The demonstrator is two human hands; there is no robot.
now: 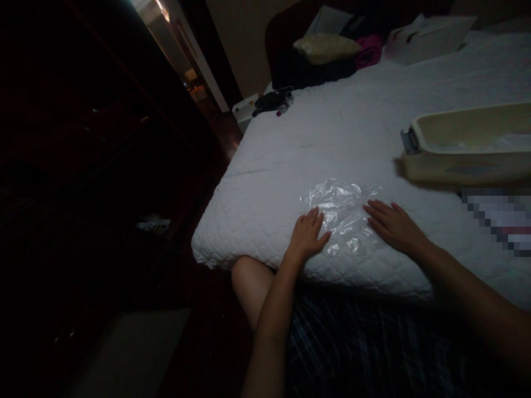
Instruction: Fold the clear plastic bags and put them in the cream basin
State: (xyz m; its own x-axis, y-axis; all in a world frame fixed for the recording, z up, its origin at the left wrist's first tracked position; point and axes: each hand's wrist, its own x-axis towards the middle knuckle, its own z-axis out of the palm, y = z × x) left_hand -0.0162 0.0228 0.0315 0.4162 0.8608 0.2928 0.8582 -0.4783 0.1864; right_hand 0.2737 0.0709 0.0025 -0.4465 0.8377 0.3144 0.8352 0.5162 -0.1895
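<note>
A crinkled clear plastic bag lies flat on the white quilted bed, near the front edge. My left hand rests at the bag's left side, palm down, with the fingers stretched out and the thumb apart. On the other side, my right hand lies flat with its fingers extended at the bag's right edge. Neither hand grips anything. Whether the bag has contents cannot be made out.
A beige plastic bin with a grey latch stands on the bed at right. Farther back are a white box, a yellowish pillow-like bundle and a rolled magenta cloth. Dark cloth lies at the far left edge.
</note>
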